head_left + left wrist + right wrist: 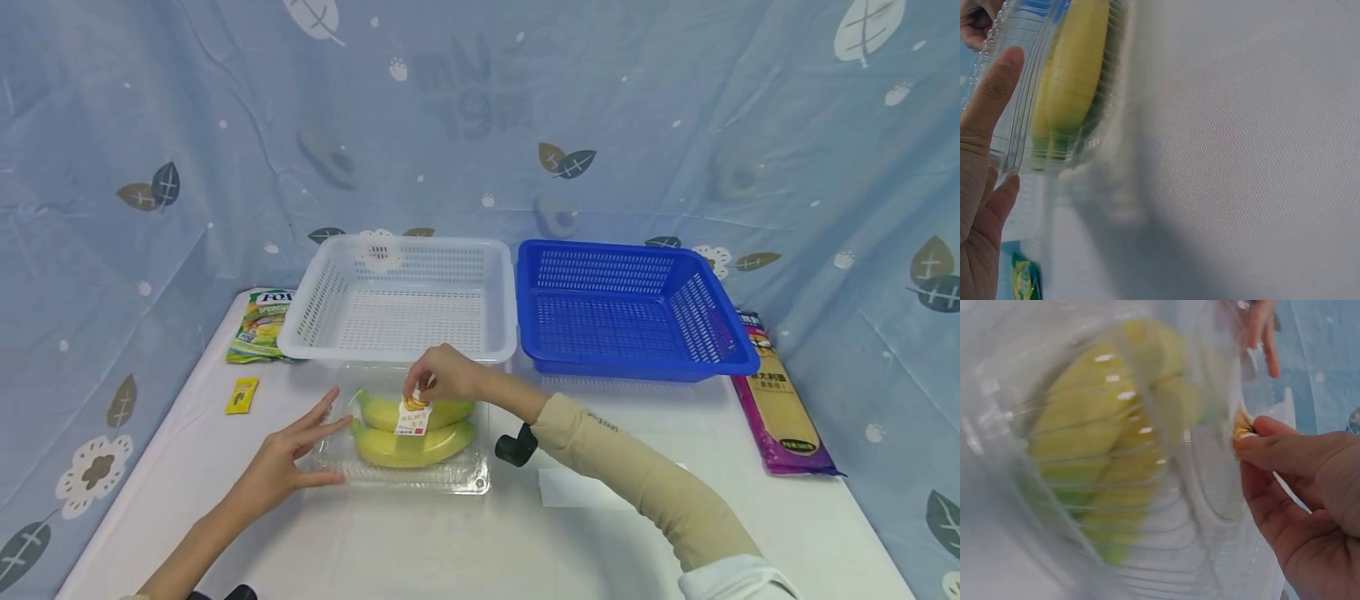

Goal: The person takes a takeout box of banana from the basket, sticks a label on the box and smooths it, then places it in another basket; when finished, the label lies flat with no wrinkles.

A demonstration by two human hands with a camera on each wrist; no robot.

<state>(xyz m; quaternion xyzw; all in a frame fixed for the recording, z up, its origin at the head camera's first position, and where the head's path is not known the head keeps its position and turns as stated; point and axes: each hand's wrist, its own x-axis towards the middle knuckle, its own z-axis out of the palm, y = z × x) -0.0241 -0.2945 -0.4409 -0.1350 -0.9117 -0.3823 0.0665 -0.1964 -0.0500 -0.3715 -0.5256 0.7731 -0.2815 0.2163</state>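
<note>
A clear plastic clamshell box (450,478) with two yellow bananas (412,446) inside lies in front of the baskets. Above the fruit, my right hand (448,375) pinches the upper end of a white label (412,419) with a banana picture on it. Whether the label's lower end sticks to the lid, I cannot tell. My left hand (288,454) has its fingers spread along the box's left side, the thumb by the near corner. From the left wrist, straight fingers touch the lid's edge (1016,119). The right wrist view has the label's orange part (1242,428) between thumb and finger.
Behind the box stand a white basket (401,354) and a blue basket (637,367). A green packet (262,325) and a small yellow sachet (242,396) lie left, a purple pasta bag (783,400) right. White paper (577,489) lies beneath my right forearm.
</note>
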